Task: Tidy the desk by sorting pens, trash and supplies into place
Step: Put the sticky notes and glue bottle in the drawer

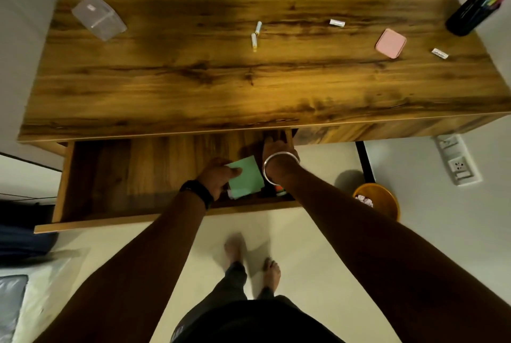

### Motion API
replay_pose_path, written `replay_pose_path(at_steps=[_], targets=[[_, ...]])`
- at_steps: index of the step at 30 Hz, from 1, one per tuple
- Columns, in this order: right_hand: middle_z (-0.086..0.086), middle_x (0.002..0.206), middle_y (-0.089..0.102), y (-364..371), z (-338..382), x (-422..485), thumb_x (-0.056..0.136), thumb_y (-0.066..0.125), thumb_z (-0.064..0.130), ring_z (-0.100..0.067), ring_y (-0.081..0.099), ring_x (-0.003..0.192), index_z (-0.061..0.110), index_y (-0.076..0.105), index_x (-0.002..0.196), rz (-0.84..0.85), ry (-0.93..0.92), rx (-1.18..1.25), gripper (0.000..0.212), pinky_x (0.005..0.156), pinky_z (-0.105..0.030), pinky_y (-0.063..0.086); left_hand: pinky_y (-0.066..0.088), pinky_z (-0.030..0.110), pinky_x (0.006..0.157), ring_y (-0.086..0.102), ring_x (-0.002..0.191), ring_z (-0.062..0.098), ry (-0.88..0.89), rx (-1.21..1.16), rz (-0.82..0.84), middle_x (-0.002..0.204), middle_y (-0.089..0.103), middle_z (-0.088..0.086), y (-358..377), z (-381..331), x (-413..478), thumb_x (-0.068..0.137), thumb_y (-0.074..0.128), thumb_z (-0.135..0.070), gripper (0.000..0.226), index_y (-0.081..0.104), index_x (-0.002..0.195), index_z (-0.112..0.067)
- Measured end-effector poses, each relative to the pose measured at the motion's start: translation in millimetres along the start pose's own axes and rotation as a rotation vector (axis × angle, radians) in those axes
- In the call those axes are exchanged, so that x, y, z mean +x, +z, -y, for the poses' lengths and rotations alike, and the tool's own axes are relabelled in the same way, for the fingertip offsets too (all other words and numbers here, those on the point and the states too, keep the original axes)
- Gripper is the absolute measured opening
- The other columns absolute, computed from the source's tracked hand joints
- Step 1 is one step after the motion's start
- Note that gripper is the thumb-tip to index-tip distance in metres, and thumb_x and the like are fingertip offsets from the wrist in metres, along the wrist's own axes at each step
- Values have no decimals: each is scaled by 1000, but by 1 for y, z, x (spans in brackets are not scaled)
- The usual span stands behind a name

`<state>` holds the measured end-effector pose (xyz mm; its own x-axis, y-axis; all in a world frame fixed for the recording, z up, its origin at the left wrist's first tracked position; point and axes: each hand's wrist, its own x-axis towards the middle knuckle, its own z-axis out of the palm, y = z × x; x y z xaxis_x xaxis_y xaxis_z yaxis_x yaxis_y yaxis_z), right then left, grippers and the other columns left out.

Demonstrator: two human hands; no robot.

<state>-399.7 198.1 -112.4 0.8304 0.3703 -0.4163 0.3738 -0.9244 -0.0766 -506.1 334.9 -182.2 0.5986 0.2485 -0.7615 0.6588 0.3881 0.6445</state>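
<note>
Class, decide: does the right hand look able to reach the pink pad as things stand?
Probably not yet: the right hand is down in the open drawer, below the desktop edge; the pink pad lies bare above.

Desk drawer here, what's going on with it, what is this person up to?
A person stands at the wooden desk with its drawer pulled open. The left hand grips a green note pad inside the drawer, while the right hand reaches deeper in beside it; what it touches is unclear. On the desktop lie a pink pad, two small white tubes, a clear box and a black pen holder. An orange bin sits on the floor.
</note>
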Motion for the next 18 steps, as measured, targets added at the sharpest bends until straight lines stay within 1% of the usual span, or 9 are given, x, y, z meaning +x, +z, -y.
replay_pose_path(at_steps=[2, 3, 5, 7, 10, 12, 14, 16, 18], targets=[[-12, 129, 64, 7, 0, 0, 99, 50, 14, -34, 62, 120, 12, 55, 128, -12, 28, -19, 30, 90, -45, 53, 61, 45, 77, 70, 105, 40, 48, 178, -20, 117, 70, 26, 9, 5, 8, 92, 75, -2, 32, 60, 119, 5], [-12, 129, 64, 10, 0, 1, 100, 47, 13, -35, 62, 119, 10, 55, 128, -21, 31, -32, 30, 90, -46, 53, 60, 46, 80, 69, 107, 41, 86, 298, -45, 118, 69, 26, 13, 8, 14, 91, 75, -3, 31, 63, 119, 4], [-12, 129, 64, 13, 1, 1, 99, 49, 12, -34, 63, 119, 8, 55, 130, -14, 19, -73, 31, 90, -46, 53, 58, 50, 94, 64, 120, 40, 149, 602, -85, 133, 64, 21, 17, 13, 26, 89, 78, -9, 44, 64, 131, -5], [-10, 127, 64, 16, 4, 0, 96, 57, 10, -33, 64, 117, 9, 58, 128, 25, -2, -143, 32, 87, -45, 55, 51, 51, 106, 57, 131, 39, 184, 881, -82, 147, 55, 18, 16, 20, 37, 86, 82, -17, 64, 57, 145, -14], [-7, 121, 66, 22, 6, 0, 90, 68, 11, -29, 67, 110, 13, 65, 121, 103, -10, -264, 31, 79, -41, 56, 52, 53, 103, 59, 129, 40, 250, 937, -63, 144, 60, 17, 21, 35, 53, 76, 89, -16, 83, 51, 150, -17], [-6, 122, 64, 22, 6, -1, 88, 72, 12, -29, 66, 110, 13, 63, 124, 121, -14, -267, 37, 78, -41, 55, 50, 53, 104, 61, 125, 39, 278, 1000, -70, 139, 63, 15, 27, 45, 62, 73, 88, -19, 82, 52, 147, -19], [-8, 124, 63, 21, 3, 0, 88, 72, 14, -30, 64, 113, 11, 61, 125, 120, -12, -212, 39, 81, -40, 54, 47, 52, 105, 61, 121, 38, 292, 1096, -72, 136, 64, 12, 32, 53, 71, 73, 85, -31, 79, 51, 143, -23], [-9, 122, 66, 14, -1, 2, 88, 71, 18, -30, 65, 112, 11, 64, 120, 107, -25, -110, 33, 80, -39, 54, 51, 52, 100, 63, 116, 37, 294, 1101, -60, 131, 66, 9, 31, 62, 83, 67, 82, -41, 85, 46, 144, -31], [-13, 119, 68, 5, -6, 9, 91, 66, 26, -33, 65, 110, 9, 67, 115, 122, -79, 6, 29, 79, -38, 52, 56, 51, 95, 64, 116, 35, 288, 1077, -36, 132, 66, 7, 28, 59, 75, 63, 82, -43, 89, 44, 144, -39]])
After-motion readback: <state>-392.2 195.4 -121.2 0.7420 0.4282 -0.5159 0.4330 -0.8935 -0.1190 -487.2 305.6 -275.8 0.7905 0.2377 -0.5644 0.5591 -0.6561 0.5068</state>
